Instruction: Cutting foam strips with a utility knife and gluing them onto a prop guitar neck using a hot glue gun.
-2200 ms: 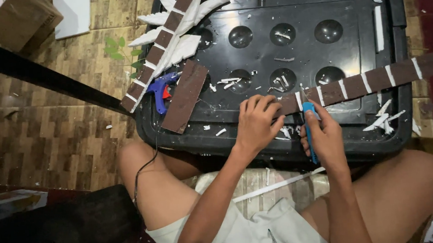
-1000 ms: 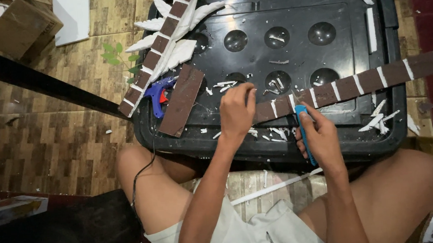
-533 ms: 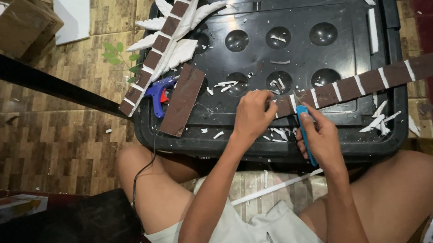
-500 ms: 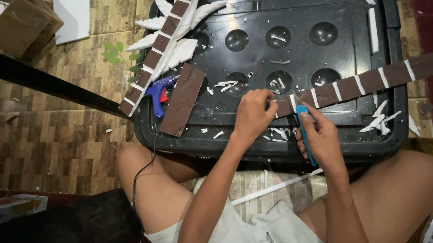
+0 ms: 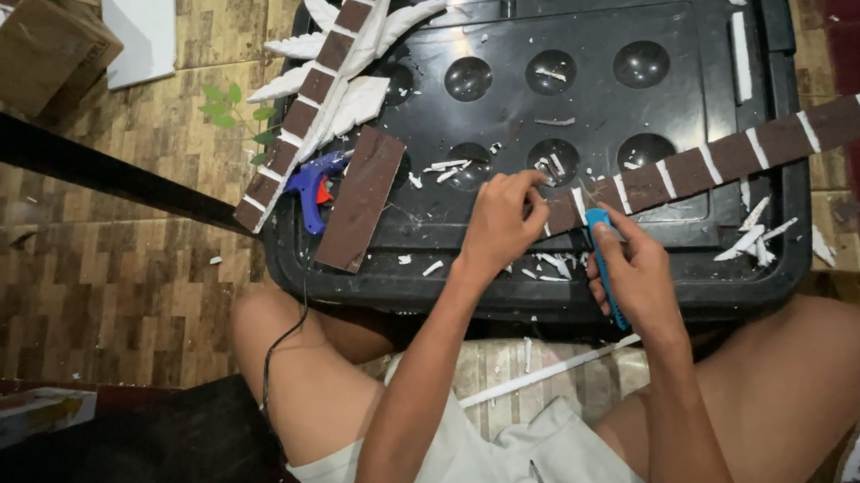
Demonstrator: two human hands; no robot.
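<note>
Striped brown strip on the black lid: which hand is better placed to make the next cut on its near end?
Right, probably. The right hand holds the blue cutter at the brown strip's end; the left hand pins it.

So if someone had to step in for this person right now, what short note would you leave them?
Left hand: fingers pinch the near end of the long brown strip with white bands, holding it on the black tray lid.
Right hand: grips a blue craft knife, tip at that same end.
Nearby: a second banded strip with white leaf shapes, a plain brown strip and a blue glue gun on the lid's left side.
Done: white offcuts litter the lid.
Left: the cut at the strip's end looks unfinished.
</note>
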